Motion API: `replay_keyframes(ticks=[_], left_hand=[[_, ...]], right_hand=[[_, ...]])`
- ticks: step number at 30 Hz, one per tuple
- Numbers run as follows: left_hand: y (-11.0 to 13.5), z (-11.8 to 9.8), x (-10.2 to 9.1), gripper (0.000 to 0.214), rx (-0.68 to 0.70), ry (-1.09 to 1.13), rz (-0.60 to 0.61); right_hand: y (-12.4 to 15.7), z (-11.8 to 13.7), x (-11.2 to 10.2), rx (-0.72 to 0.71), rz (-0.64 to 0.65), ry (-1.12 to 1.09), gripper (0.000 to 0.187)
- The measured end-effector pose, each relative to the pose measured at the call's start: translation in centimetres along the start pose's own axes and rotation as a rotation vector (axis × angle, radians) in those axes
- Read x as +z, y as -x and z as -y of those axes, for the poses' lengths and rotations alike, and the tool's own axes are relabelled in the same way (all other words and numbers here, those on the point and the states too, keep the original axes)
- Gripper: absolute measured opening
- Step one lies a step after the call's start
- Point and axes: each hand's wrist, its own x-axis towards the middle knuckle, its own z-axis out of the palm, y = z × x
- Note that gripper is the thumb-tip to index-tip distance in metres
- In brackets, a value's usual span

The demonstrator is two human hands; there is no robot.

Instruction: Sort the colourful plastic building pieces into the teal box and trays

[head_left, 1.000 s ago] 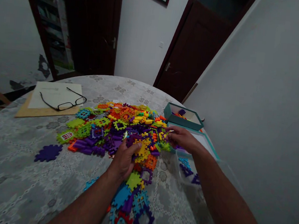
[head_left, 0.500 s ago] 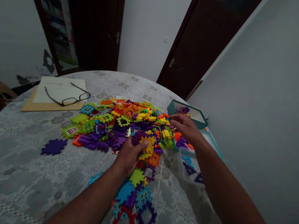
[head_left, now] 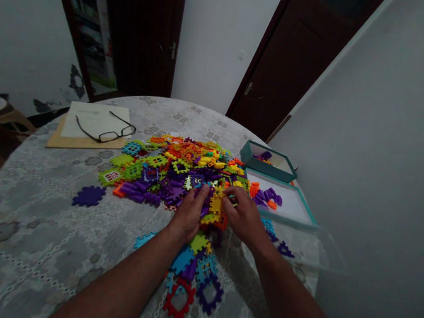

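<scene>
A heap of colourful plastic interlocking pieces (head_left: 173, 168) covers the middle of a round table (head_left: 40, 232). My left hand (head_left: 188, 216) and my right hand (head_left: 242, 217) meet at the heap's near edge. Both are closed around a small cluster of joined pieces, with a yellow piece (head_left: 215, 203) upright between them and an orange piece (head_left: 221, 222) below it. More pieces lie in a chain toward me, ending in a red ring piece (head_left: 179, 301) and a purple one (head_left: 209, 295).
A teal box (head_left: 270, 160) and a teal tray (head_left: 286, 203) holding purple and orange pieces sit at the right. Glasses (head_left: 106, 130) lie on papers at the far left. A lone purple piece (head_left: 89, 195) lies left. Dark doors stand behind the table.
My right hand has come back from the teal tray side to the cluster beside my left hand. The view has tilted down and shifted a little.
</scene>
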Motion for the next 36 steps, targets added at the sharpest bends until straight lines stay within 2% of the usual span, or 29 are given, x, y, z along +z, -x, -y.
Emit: replay_keyframes(ticks=[4, 7, 11, 15, 17, 22, 24, 26, 28, 30, 32, 33, 36], left_hand=[[-0.2, -0.1, 0.1, 0.047, 0.011, 0.013, -0.012], [-0.3, -0.2, 0.0, 0.048, 0.008, 0.049, -0.01], [-0.6, -0.2, -0.3, 0.05, 0.024, 0.057, -0.045], [-0.7, -0.2, -0.4, 0.046, 0.013, 0.055, -0.029], [-0.6, -0.3, -0.3, 0.045, -0.004, 0.057, -0.049], [-0.6, -0.7, -0.1, 0.046, -0.024, 0.071, -0.101], [-0.7, -0.8, -0.2, 0.047, -0.043, 0.078, -0.113], [-0.7, -0.9, -0.2, 0.046, -0.047, 0.077, -0.11], [-0.6, -1.0, -0.1, 0.044, -0.045, 0.073, -0.09], [-0.4, -1.1, 0.1, 0.045, -0.061, 0.074, -0.057], [-0.2, -1.2, 0.3, 0.047, -0.086, 0.076, -0.021], [-0.1, -1.2, 0.4, 0.047, -0.094, 0.077, -0.006], [0.2, -1.3, 0.6, 0.046, -0.085, 0.071, 0.004]], right_hand=[[0.2, -0.5, -0.5, 0.231, 0.029, -0.282, 0.016], [-0.2, -1.4, -1.3, 0.344, 0.007, -0.502, 0.025], [-1.9, -3.2, -3.4, 0.39, 0.011, -0.473, 0.03], [-5.7, -6.1, -5.8, 0.449, 0.044, -0.44, 0.025], [-8.4, -7.8, -7.0, 0.494, -0.042, -0.435, 0.023], [-14.8, -11.1, -10.5, 0.509, -0.371, -0.381, 0.02], [-15.8, -11.5, -11.3, 0.523, -0.447, -0.345, 0.023], [-15.6, -11.1, -11.2, 0.526, -0.45, -0.304, 0.023], [-14.1, -9.9, -10.0, 0.501, -0.382, -0.281, 0.018], [-11.4, -7.9, -8.1, 0.435, -0.215, -0.299, 0.014], [-8.2, -5.9, -5.8, 0.303, 0.116, -0.376, 0.021], [-6.6, -4.9, -4.6, 0.248, 0.22, -0.417, 0.027], [-2.5, -3.0, -1.9, 0.242, 0.354, -0.508, 0.034]])
